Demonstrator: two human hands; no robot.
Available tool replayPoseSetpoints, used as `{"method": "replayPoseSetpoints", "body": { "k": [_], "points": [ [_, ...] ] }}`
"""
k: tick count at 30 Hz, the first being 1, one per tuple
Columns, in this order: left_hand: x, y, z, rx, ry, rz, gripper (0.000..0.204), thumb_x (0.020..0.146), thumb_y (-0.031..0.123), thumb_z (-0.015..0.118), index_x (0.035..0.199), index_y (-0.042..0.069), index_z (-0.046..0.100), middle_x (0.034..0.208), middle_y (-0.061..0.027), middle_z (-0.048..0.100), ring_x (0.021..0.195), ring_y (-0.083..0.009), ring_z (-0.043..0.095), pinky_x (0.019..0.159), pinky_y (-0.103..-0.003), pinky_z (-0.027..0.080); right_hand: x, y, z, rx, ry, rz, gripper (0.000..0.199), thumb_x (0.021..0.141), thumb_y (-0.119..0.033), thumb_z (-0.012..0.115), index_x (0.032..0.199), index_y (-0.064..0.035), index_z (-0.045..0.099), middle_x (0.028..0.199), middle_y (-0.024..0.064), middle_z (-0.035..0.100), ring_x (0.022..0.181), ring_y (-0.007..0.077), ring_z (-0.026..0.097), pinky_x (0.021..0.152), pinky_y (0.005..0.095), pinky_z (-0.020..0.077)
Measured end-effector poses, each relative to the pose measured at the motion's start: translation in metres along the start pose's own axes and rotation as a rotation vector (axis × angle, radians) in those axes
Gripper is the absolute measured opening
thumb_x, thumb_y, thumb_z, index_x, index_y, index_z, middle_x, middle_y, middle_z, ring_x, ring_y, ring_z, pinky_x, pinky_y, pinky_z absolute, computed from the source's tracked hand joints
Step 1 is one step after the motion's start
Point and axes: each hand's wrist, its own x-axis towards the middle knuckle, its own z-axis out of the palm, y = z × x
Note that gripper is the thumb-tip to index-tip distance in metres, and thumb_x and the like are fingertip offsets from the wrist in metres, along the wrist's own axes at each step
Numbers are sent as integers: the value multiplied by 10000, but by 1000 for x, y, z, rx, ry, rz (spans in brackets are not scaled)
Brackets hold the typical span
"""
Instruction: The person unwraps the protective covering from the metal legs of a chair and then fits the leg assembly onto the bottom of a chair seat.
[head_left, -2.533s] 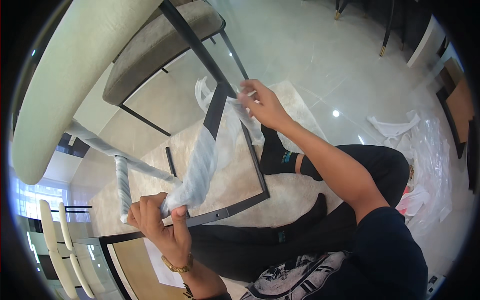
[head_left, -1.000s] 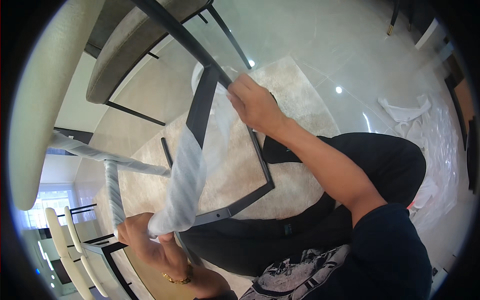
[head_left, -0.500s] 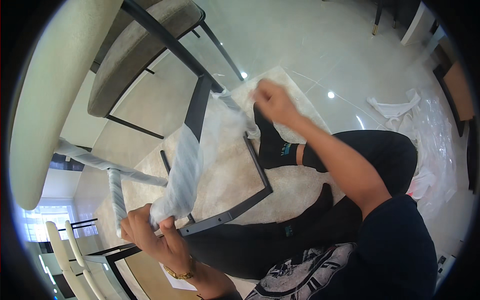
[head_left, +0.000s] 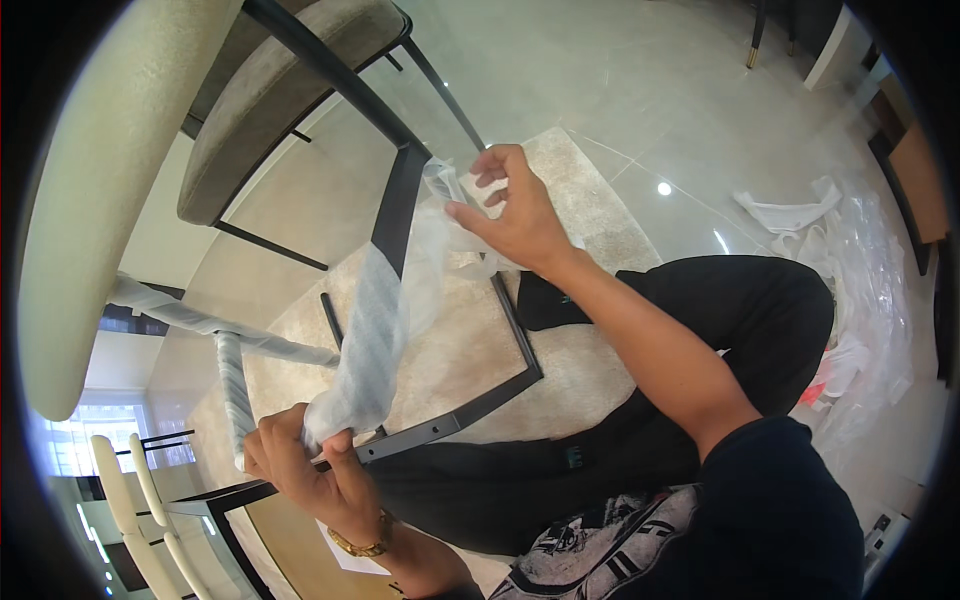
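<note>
A black metal chair frame (head_left: 393,220) stands before me, its lower bar partly wound in white foam film (head_left: 362,345). My left hand (head_left: 312,470) is closed around the wrapped corner of that bar, thumb pressed on top. From the winding, a loose, see-through strip of the film (head_left: 428,235) trails up toward the upper corner of the frame. Beside this strip is my right hand (head_left: 520,215), thumb and fingers apart, with a gap between them. Another bar (head_left: 230,385) at the left is wrapped the same way.
A pale cream padded part (head_left: 120,200) rises on the left. Behind it stands a grey upholstered chair (head_left: 270,120). My legs (head_left: 730,300) rest on a beige rug (head_left: 590,200). Crumpled clear plastic (head_left: 870,290) lies on the tiles at the right.
My right hand has moved left, from above my foot to the loose film by the frame, and its fingers have opened. My left hand keeps its hold. My raised foot has shifted slightly.
</note>
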Motion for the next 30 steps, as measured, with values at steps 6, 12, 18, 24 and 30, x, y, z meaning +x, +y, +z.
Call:
{"method": "replayPoseSetpoints", "body": {
  "k": [6,12,18,24,30],
  "points": [
    [0,-2,1,15,-3,14,544,957,568,556,932,28,625,828,-61,562,834,-242,465,855,-388,304,24,11,20,-147,7,-250,285,846,-103,755,1087,-21,626,1090,127,612,893,293,637,738,367,528],
    [3,-1,5,19,26,14,590,960,593,523,920,11,609,819,-75,552,822,-251,454,831,-393,308,30,15,4,-195,-149,-347,122,860,-91,715,932,-25,643,1003,101,590,884,305,628,766,413,504],
    [3,-1,10,2,62,15,622,974,601,493,916,-11,593,814,-82,533,816,-254,439,821,-388,308,-5,31,-4,-280,-537,-493,117,861,-90,705,957,-55,649,1053,91,592,1002,293,598,828,394,498],
    [6,-8,13,-8,76,30,636,983,596,498,969,-33,588,819,-77,524,841,-243,447,842,-378,317,-19,63,-35,-359,-497,-297,156,869,-136,703,985,-63,628,1025,90,572,927,290,583,802,394,489],
    [4,-6,10,-13,57,-2,614,962,591,534,956,-21,584,821,-74,525,831,-237,440,835,-378,316,-2,91,-56,156,-562,256,289,879,-164,690,1141,-76,607,1121,93,601,1001,230,594,841,367,500]
  ]
}}
